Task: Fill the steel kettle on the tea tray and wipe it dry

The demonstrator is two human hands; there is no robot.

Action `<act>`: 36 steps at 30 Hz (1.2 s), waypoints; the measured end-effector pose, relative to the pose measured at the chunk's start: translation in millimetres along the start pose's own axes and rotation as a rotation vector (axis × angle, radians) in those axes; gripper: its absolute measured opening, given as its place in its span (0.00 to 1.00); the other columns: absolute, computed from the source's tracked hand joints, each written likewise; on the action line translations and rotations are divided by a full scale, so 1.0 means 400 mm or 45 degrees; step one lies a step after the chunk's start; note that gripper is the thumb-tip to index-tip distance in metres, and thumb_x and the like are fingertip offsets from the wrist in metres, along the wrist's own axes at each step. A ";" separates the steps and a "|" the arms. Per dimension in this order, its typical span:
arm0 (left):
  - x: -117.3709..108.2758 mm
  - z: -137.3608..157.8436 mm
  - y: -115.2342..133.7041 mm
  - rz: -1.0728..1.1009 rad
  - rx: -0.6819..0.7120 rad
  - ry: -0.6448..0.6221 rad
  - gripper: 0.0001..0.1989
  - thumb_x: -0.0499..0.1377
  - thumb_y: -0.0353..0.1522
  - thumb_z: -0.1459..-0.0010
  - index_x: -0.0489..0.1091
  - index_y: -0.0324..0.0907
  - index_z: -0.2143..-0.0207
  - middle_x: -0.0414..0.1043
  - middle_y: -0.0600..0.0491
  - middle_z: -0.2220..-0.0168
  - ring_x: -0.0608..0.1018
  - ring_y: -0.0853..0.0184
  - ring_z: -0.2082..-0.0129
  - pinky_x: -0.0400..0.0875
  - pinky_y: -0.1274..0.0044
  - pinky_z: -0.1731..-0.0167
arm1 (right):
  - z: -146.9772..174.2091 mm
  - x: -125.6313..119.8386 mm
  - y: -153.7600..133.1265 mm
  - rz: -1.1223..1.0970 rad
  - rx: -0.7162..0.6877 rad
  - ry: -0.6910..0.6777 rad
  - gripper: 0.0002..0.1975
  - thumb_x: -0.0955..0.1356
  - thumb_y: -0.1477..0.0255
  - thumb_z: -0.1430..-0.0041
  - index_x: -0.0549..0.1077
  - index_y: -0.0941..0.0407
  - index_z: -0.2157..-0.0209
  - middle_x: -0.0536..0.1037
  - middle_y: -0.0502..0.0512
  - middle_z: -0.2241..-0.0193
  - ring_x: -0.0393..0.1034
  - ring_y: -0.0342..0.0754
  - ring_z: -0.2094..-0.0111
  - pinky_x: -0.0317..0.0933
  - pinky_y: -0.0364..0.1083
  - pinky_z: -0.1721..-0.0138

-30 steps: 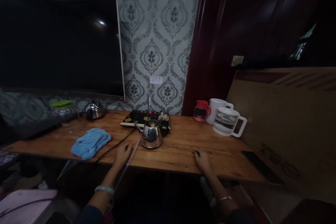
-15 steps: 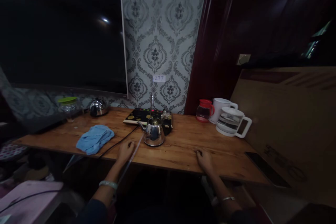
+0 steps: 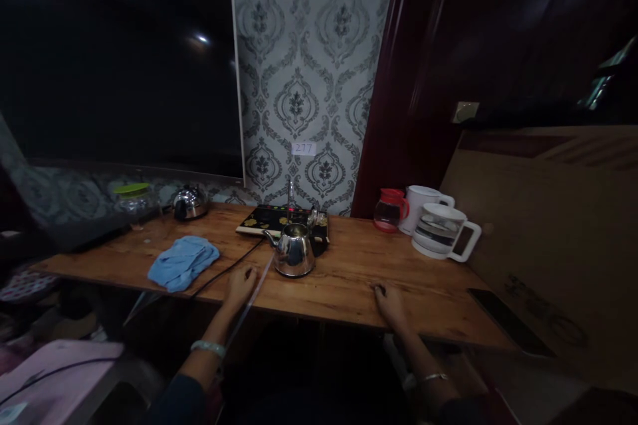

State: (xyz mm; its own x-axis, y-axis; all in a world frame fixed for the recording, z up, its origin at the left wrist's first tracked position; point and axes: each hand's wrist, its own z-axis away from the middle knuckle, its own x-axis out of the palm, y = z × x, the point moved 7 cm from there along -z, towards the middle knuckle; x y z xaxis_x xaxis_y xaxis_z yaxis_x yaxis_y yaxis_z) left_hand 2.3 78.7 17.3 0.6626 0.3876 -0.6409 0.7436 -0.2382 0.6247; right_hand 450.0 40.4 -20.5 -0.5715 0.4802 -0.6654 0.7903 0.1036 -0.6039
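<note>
I rest left grip (image 3: pixel 240 284) and right grip (image 3: pixel 390 303), both curled closed, on table (image 3: pixel 343 279); steel kettle (image 3: pixel 294 257), likely stiff, slick, best taken by dark handle (image 3: pixel 321 243).

Between and beyond the left hand (image 3: pixel 240 285) and right hand (image 3: pixel 391 305), whose curled fingertips are partly hidden, the steel kettle (image 3: pixel 295 255) covers part of the black hotplate (image 3: pixel 254 220). Beyond the right hand, a glass jug (image 3: pixel 438 239) hides some of the white pitcher (image 3: pixel 415 196); rightward, the cardboard's (image 3: pixel 543 226) markings are too blurred to read. Well beyond the left hand, the television (image 3: pixel 124 80) is cut off by the left edge.
</note>
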 end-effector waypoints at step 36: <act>-0.006 0.003 0.010 -0.034 0.012 0.007 0.15 0.49 0.36 0.46 0.74 0.41 0.74 0.77 0.51 0.72 0.76 0.64 0.69 0.67 0.77 0.68 | 0.005 -0.002 -0.009 0.025 0.003 -0.013 0.14 0.60 0.76 0.47 0.78 0.54 0.69 0.81 0.56 0.65 0.73 0.50 0.60 0.62 0.45 0.55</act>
State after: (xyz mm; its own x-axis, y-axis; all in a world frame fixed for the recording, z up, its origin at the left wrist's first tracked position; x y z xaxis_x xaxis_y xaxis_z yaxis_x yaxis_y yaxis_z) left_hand 3.7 75.7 20.6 0.6421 0.3986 -0.6549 0.7618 -0.2362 0.6032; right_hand 447.1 37.6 -18.6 -0.5578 0.4734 -0.6817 0.8010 0.0922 -0.5915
